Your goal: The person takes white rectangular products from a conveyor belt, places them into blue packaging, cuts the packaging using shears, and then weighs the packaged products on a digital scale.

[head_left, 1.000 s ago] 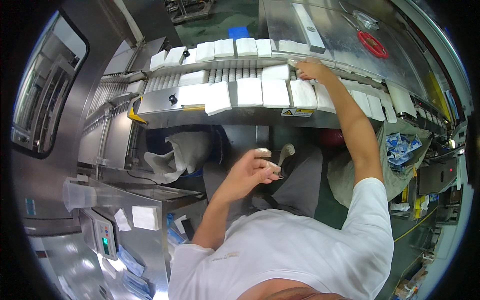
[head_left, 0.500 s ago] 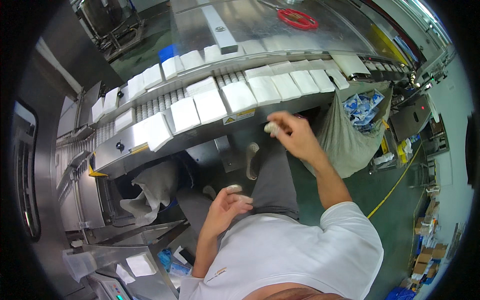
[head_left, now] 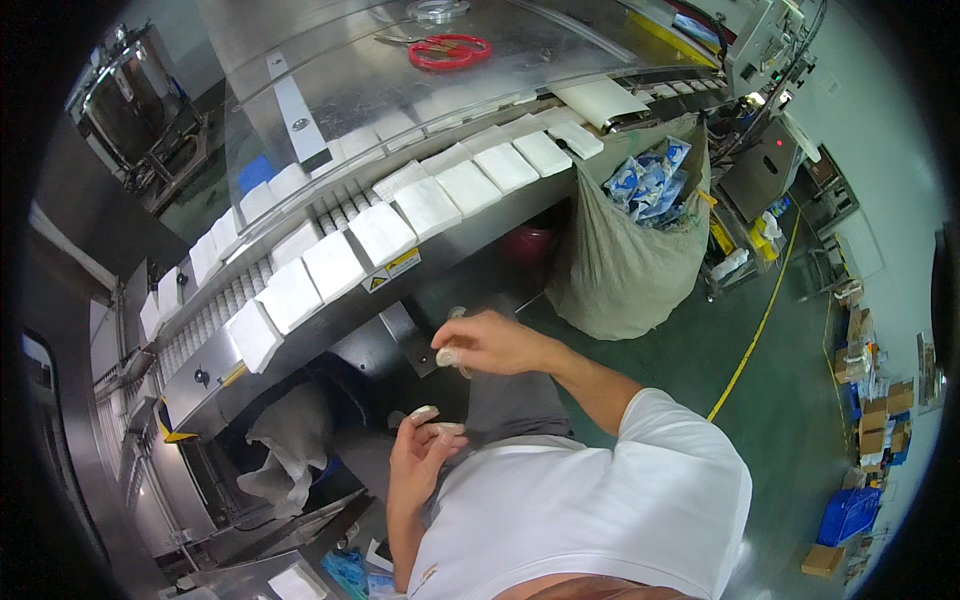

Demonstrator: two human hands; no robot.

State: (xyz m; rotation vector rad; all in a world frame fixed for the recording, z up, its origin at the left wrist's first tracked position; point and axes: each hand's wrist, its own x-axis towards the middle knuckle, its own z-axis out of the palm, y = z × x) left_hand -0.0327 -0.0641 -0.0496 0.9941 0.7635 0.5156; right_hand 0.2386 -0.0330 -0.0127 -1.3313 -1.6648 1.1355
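Observation:
My left hand point(head_left: 422, 455) is in front of my body with its fingers apart and loosely bent, holding nothing that I can see. Whitish covers wrap some of its fingertips. Ahead and to the right, my right hand point(head_left: 490, 343) hangs above my leg, its fingers loosely curled, apart and without anything visible in them; white covers show on its fingertips too. Neither hand touches the conveyor. Nearest to them, a row of folded white sheet stacks point(head_left: 382, 234) lies along the conveyor's front edge. More white stacks sit farther back on the roller conveyor point(head_left: 325, 217).
Red-handled scissors point(head_left: 450, 52) lie on the clear cover. To the right stands a large cloth sack point(head_left: 630, 270) filled with blue-and-white packets point(head_left: 650, 185). A whitish bag point(head_left: 295, 440) hangs under the conveyor at left. Cardboard boxes point(head_left: 873, 425) line the far right wall.
My view has turned right, shifting the conveyor leftward in the picture. My right hand has come down and back from near the conveyor edge, closer to my left hand. Both remain without a visible object.

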